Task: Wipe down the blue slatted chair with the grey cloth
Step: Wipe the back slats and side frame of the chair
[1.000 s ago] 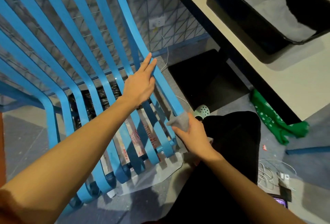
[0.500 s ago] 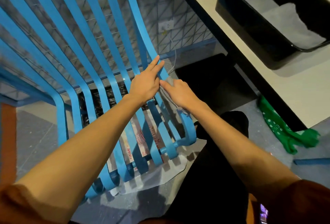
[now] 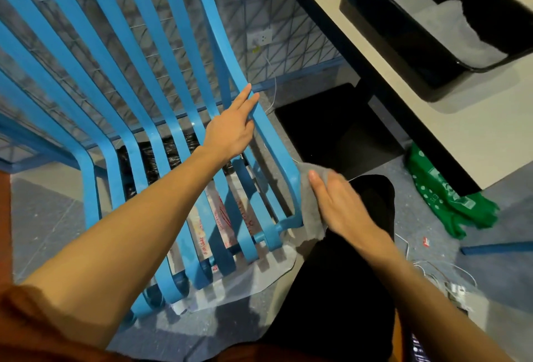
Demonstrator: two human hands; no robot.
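— What do we have at the left?
— The blue slatted chair (image 3: 89, 183). Our left hand (image 3: 230, 128) rests on its outermost right slat, grip wide, fingers straight along it.
— And the grey cloth (image 3: 310, 214)?
— It lies against that slat's front curve, at the seat's front right corner. Our right hand (image 3: 337, 200) presses it there. The hand is blurred, but the grip looks flat, not curled.
— Further right?
— A green bag (image 3: 444, 197) on the floor, and a black bin (image 3: 389, 38) on the desk (image 3: 476, 131) near its dark edge.
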